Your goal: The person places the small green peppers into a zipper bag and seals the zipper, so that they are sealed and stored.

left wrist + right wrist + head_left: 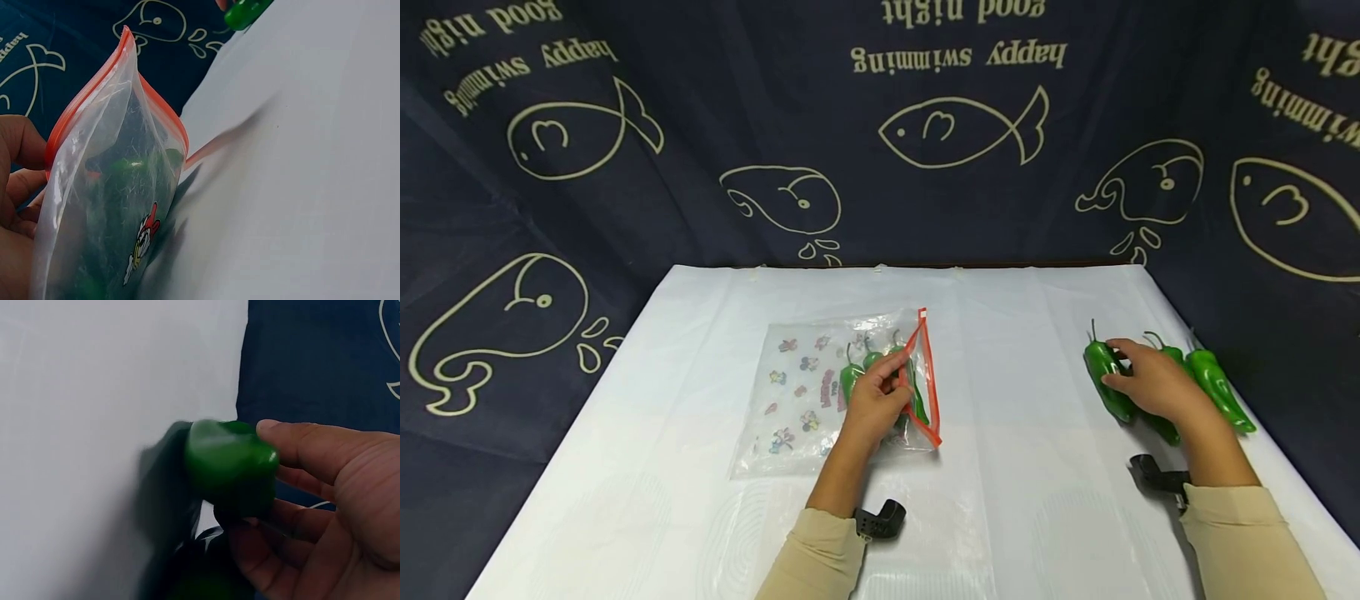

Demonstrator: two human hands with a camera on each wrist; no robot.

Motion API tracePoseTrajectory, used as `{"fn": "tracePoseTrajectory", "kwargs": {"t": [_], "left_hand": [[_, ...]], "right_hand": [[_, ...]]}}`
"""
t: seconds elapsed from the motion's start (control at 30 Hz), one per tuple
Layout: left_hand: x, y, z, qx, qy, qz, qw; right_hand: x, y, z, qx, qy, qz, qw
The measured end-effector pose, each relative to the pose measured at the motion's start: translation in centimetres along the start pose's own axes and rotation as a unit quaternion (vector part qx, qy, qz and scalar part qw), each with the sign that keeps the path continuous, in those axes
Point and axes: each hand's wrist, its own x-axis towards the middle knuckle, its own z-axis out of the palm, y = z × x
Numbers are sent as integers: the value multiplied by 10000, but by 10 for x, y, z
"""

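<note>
In the middle of a white-covered table (pixel 1022 500), slightly to the left, lies a clear plastic bag (pixel 933 400) with a red zip edge and small cartoon prints. Its mouth faces right and gapes. Several green peppers in the bag (pixel 850 379) show through the plastic, close to the mouth, their stems towards the far side.

The person's left hand (pixel 874 402) is at the mouth, its thumb and bent fingers pinching the red edge of one layer of the bag; the left wrist view shows that edge raised and standing apart from the other.

Well apart, near the table's right edge, the right hand (pixel 1153 382) pinches a long green pepper (pixel 1103 367) between thumb and fingers. Its stem points to the far side; whether it is off the table, I cannot tell. Two more green peppers lie there: one (pixel 1167 429) partly hidden under the right hand, the other (pixel 1219 387) farther right.

Both arms come from the near side in beige sleeves (pixel 1247 533), with a black device (pixel 883 521) at each wrist. Beyond the table hangs a dark blue cloth (pixel 962 217) with pale fish, whales and upside-down lettering.
</note>
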Motion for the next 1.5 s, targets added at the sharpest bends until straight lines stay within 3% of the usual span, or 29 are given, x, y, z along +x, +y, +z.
{"fn": "tracePoseTrajectory", "kwargs": {"t": [0.33,0.43,0.67,0.97,1.1,1.27,1.5], "left_hand": [[1,-1,0,19,-37,23,10000],[-2,5,0,25,-7,30,10000],[1,-1,-1,52,7,62,10000],[-12,31,2,-26,-80,67,9999],[-14,35,2,72,-96,72,9999],[-12,31,1,134,-95,127,9998],[-1,2,0,73,12,162,9998]], "right_hand": [[2,-4,4,73,-1,-55,10000],[3,-7,4,188,22,-21,9998],[6,-15,5,594,121,64,9981],[10,-34,14,1113,99,30,9937],[13,-47,19,1474,103,-36,9890],[17,-61,24,2091,-6,-128,9778],[23,-78,34,2541,-132,-180,9669]]}}
